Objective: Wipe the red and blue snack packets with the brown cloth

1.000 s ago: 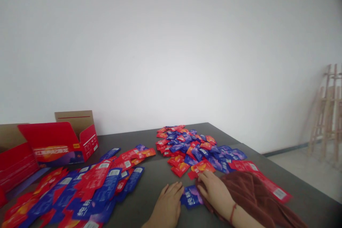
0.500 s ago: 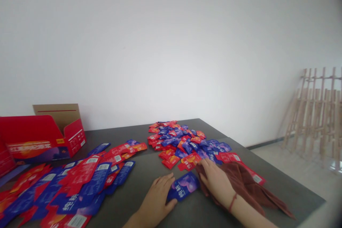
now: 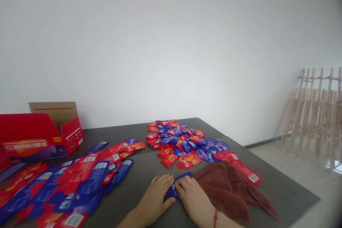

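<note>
A blue foil sachet (image 3: 174, 188) is bunched between my left hand (image 3: 156, 191) and my right hand (image 3: 191, 196), and the fingers of both hands press on it. Its middle is partly hidden by my fingers. A brown terry towel (image 3: 227, 192) lies crumpled on the table just right of my right hand, touching its side. Beyond my fingertips spreads a loose heap of red and blue sachets (image 3: 181, 142). A long red strip of sachets (image 3: 240, 169) runs out from under the towel.
Overlapping red and blue sachet strips (image 3: 74, 185) cover the dark grey table (image 3: 139, 133) on the left. Behind them stands an open red cardboard display box (image 3: 40, 137). Wooden easels (image 3: 310, 114) lean against the white wall at right, beyond the table's edge.
My hands have closed together on the blue sachet, which now looks bunched rather than flat. My right hand has come off the towel, and the view has shifted slightly.
</note>
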`<state>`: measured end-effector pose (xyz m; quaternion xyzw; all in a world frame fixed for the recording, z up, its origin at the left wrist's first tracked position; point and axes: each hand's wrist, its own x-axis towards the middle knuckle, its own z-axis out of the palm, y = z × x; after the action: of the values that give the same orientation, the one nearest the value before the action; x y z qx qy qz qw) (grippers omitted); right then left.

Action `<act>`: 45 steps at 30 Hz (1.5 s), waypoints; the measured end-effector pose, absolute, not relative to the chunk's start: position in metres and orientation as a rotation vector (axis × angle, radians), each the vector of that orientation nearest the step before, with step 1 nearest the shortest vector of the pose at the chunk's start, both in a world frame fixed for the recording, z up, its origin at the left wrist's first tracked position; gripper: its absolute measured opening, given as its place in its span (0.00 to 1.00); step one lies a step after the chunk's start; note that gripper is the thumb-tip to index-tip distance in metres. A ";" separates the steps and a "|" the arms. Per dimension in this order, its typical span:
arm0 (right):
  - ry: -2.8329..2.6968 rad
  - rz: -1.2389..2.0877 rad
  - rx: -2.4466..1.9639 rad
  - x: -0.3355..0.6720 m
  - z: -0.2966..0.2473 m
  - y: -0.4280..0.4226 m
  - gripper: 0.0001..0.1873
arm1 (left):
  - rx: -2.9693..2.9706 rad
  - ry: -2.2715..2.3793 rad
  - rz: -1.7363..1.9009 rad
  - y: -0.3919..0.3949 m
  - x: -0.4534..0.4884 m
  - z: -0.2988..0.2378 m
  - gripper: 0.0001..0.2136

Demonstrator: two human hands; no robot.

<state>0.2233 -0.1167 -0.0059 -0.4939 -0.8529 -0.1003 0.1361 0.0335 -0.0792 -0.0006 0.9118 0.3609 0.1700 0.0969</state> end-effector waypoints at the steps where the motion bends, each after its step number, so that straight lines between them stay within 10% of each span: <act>1: -2.494 -0.213 -1.382 0.219 -0.003 -0.114 0.13 | 2.709 1.066 0.513 -0.080 0.033 0.000 0.25; 8: -2.122 0.172 -1.377 0.248 0.052 -0.100 0.16 | 2.777 1.049 0.600 -0.082 0.036 0.009 0.15; 12: -2.208 0.116 -1.486 0.278 0.042 -0.120 0.36 | 2.786 1.062 0.630 -0.080 0.040 0.011 0.11; 45: -2.378 -0.181 -1.777 0.244 0.036 -0.085 0.15 | 2.642 1.471 0.425 -0.063 0.037 -0.005 0.22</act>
<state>0.2438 -0.0851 0.0358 -0.5953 -0.7968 -0.0605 0.0837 0.0369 -0.0635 -0.0049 0.8644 0.4813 0.1390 0.0439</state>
